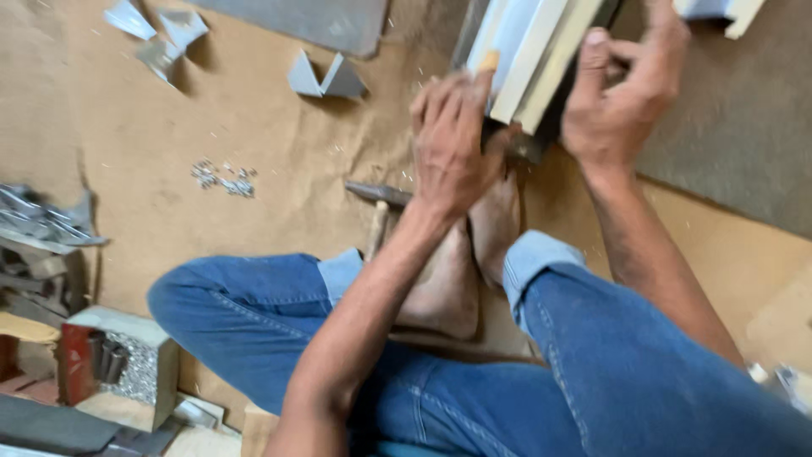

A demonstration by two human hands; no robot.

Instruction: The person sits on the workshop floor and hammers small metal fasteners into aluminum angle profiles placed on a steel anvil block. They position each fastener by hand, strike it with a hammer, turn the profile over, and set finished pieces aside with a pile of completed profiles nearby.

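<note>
1. Up top centre, our left hand (pixel 452 140) presses its fingers together on the pale metal frame piece (pixel 529 55)
2. Our right hand (pixel 622 93) has its fingers clamped on the frame's other side
3. A hammer (pixel 378 196) lies on the floor just below

Soft, even daylight with faint shadows beside the metal scraps (pixel 326 78) far left; whole view slightly motion-blurred, especially both hands.

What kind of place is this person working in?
Probably a small metal-frame workshop, worked on the floor: both hands grip pale frame profiles, a hammer lies nearby, and loose screws dot the brown floor covering.
</note>
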